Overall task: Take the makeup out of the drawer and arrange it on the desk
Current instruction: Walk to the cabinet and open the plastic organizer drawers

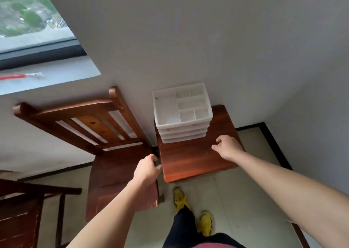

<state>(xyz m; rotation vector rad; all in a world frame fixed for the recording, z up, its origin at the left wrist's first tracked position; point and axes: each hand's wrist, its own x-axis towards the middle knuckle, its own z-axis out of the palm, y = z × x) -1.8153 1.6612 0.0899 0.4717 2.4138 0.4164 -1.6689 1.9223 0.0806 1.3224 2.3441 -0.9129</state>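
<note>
While both hands reach at the wooden desk [188, 159] in the wall corner | white drawer unit [182, 132] at desk's back, drawers closed, makeup hidden | left hand [147, 169] curled at desk's left edge, grip unclear | right hand [229, 147] loosely curled, holding nothing | chair [105, 119] left, tiled floor [236, 191]

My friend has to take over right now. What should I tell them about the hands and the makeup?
Left hand: empty, fingers loosely curled, beside the left edge of the wooden desk.
Right hand: empty, over the desk, in front of the white drawer organizer.
Organizer: at the desk's back by the wall, drawers shut, top tray looks empty.
Done: nothing yet; no makeup in view.
Left: open a drawer, take makeup out, arrange it on the desk.
</note>
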